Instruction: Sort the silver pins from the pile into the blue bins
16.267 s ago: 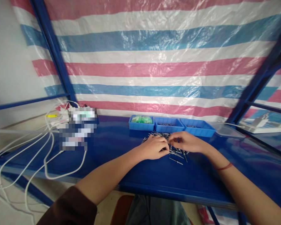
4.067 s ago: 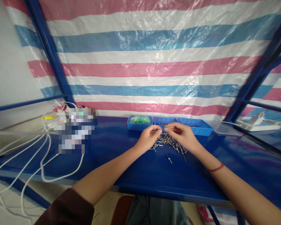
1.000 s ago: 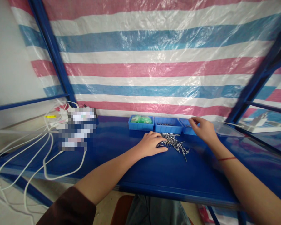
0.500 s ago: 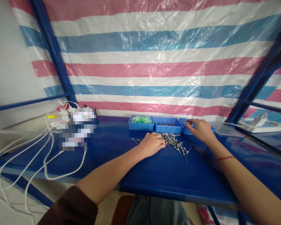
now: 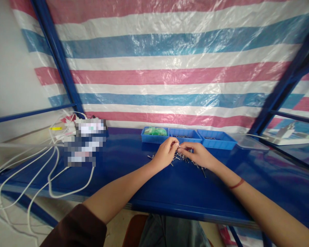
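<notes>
My left hand [image 5: 165,153] and my right hand [image 5: 199,156] meet fingertip to fingertip above a pile of loose metal blind rivets [image 5: 185,157]. Both are closed in a pinch. Between the fingertips a small bit of a blind rivet [image 5: 179,147] shows; the rest of it is covered by the fingers. Much of the pile is hidden behind the hands. A few stray rivets [image 5: 150,156] lie to the left of my left hand, on the blue tabletop [image 5: 164,192].
Behind the pile stand three blue bins: the left bin [image 5: 154,139] holds green packets, the middle bin [image 5: 185,141] and right bin [image 5: 217,144] hold some rivets. A clear plastic lid [image 5: 252,142] lies to their right. White cables [image 5: 57,171] trail over the table's left side.
My right hand has come from over the right bin back to the left, meeting my left hand. The left hand has lifted from the pile and now pinches a rivet.
</notes>
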Available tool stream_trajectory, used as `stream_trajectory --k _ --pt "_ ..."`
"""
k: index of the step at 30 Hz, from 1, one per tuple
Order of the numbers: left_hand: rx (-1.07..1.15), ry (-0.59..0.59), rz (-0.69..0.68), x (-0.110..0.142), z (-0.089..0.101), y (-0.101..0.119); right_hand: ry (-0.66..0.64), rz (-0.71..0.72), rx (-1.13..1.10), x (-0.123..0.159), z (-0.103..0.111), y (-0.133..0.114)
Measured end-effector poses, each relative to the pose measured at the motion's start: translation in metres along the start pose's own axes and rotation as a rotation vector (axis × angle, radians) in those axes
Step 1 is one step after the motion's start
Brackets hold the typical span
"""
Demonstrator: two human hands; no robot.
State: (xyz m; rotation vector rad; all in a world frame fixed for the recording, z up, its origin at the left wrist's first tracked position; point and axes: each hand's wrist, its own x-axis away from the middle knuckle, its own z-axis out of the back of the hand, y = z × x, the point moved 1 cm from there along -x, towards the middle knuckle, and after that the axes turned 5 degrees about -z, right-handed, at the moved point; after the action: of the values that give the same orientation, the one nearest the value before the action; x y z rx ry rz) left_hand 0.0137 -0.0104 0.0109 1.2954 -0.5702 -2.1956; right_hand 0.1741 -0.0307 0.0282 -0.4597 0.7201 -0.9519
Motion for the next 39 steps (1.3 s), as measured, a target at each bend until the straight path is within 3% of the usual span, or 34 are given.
stream_trajectory --k 5,9,15,31,39 --pt "0.017 0.024 0.099 0.0 -0.003 -0.008 0.176 -0.089 -0.209 -0.002 0.004 0.005" --pt "-0.077 -0.044 0.065 0.003 -0.006 -0.008 0.26 -0.102 -0.301 -0.003 0.005 0.004" --pt "-0.068 -0.068 -0.015 0.003 -0.005 0.0 0.241 -0.093 -0.265 -0.002 0.004 0.003" --pt "-0.124 -0.121 -0.036 0.002 -0.005 0.0 0.256 -0.075 -0.203 -0.001 0.003 0.003" --pt "-0.109 0.044 -0.076 0.001 0.001 0.007 0.268 -0.021 -0.196 0.0 0.004 -0.004"
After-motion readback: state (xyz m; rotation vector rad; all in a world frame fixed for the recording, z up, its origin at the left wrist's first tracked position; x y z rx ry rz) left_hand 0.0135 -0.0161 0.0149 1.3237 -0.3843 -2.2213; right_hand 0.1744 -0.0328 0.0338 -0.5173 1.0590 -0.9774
